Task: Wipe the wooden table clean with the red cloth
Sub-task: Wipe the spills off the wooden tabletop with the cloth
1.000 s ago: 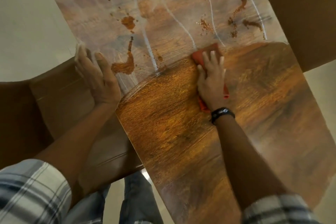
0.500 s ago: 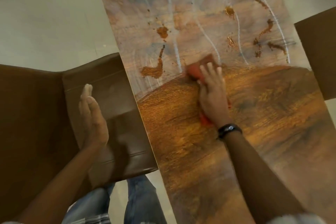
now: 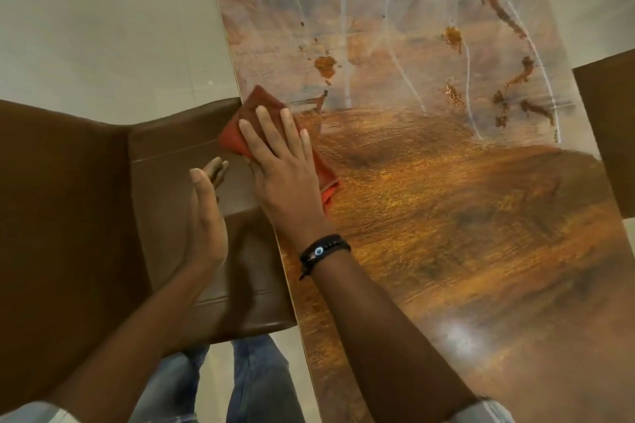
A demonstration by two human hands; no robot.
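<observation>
Right hand point(image 3: 285, 172) flat, fingers spread, pressing red cloth point(image 3: 240, 134) at left edge of wooden table point(image 3: 464, 216). Left hand point(image 3: 206, 220) open, empty, edge-on over brown chair seat point(image 3: 165, 154) just beside table. Orange-brown smears point(image 3: 324, 65) and white streaks farther on tabletop.

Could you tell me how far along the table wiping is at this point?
Roughly half done. The near part of the wooden table shows clean, glossy grain. The right hand presses the red cloth flat at the table's left edge; the left hand hovers open over the chair seat. The hazy far part, with brown stains, remains.
</observation>
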